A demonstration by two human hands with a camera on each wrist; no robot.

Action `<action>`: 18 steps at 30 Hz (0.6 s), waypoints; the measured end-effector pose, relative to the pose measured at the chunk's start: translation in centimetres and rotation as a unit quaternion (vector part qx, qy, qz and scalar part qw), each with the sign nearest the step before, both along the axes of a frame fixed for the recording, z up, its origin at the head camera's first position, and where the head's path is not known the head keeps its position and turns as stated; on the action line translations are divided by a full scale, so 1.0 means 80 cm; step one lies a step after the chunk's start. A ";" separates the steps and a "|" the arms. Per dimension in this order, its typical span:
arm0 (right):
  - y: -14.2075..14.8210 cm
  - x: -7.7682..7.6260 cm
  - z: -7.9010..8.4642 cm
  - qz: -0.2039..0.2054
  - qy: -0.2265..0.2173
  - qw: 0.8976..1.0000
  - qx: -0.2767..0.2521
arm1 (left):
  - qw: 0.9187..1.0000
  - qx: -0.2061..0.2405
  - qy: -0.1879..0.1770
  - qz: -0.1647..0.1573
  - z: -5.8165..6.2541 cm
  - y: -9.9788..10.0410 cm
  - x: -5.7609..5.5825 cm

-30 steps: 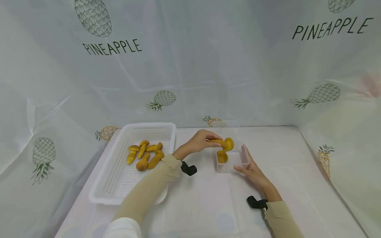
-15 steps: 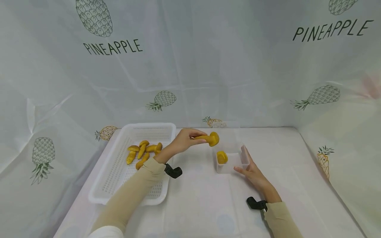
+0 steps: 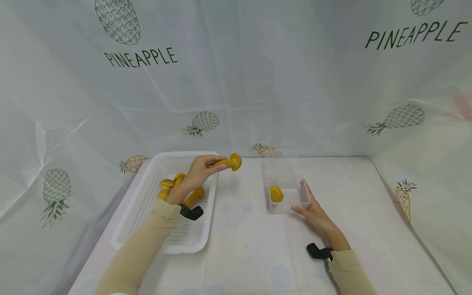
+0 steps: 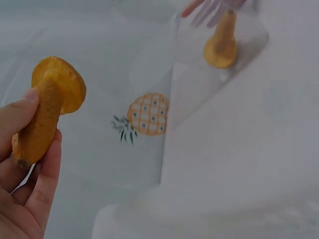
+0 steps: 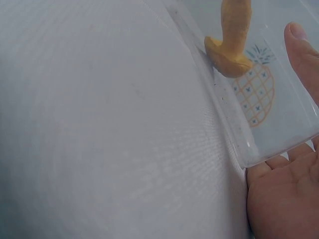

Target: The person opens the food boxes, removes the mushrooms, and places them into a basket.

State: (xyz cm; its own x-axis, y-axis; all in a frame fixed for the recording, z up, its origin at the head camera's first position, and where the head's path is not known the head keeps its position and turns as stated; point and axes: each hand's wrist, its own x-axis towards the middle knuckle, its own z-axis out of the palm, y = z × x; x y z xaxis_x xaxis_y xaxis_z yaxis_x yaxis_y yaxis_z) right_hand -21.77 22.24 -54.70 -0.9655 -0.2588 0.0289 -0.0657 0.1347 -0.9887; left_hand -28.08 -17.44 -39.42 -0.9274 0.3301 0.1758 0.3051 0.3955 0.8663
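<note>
My left hand [image 3: 199, 170] pinches a yellow-brown mushroom [image 3: 233, 162] by its stem, held above the right rim of a white basket [image 3: 212, 229]. In the left wrist view thumb and fingers lie round the stem of this mushroom [image 4: 45, 109], and its cap points up. My right hand [image 3: 317, 215] holds the right side of a clear plastic box [image 3: 278, 208] standing on the table. Inside the box, at its left end, is another mushroom [image 3: 276, 194]. The right wrist view shows that mushroom [image 5: 233, 40] through the clear wall, with my thumb [image 5: 301, 55] across the box's side.
Several more mushrooms [image 3: 194, 197] lie in the white basket, partly hidden by my left hand and forearm. The box's clear lid [image 3: 282, 164] stands raised at its back. Behind the white table [image 3: 250, 246] hangs a pineapple-printed sheet [image 3: 243, 82].
My left hand has moved left with the mushroom, from above the box to over the basket's right side. My right hand and the box have stayed in place.
</note>
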 end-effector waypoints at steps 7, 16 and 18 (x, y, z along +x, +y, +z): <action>-0.002 0.001 0.001 -0.001 -0.003 1.000 -0.002 | 0.997 0.025 -0.010 0.066 -0.010 -0.036 0.002; -0.001 0.000 -0.001 0.001 -0.006 1.000 -0.009 | 0.985 0.088 -0.015 0.151 -0.033 -0.067 0.002; 0.000 0.000 0.000 -0.001 -0.007 1.000 -0.008 | 0.980 0.100 -0.024 0.170 -0.038 -0.070 0.002</action>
State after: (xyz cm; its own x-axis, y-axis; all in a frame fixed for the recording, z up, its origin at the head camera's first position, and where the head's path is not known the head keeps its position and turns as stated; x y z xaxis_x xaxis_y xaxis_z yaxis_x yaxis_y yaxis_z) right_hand -21.74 22.20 -54.73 -0.9662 -0.2571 0.0198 -0.0519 0.1186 -0.9916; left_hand -27.89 -23.00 -42.46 -0.9867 -0.0366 0.1586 0.1416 0.2879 0.9471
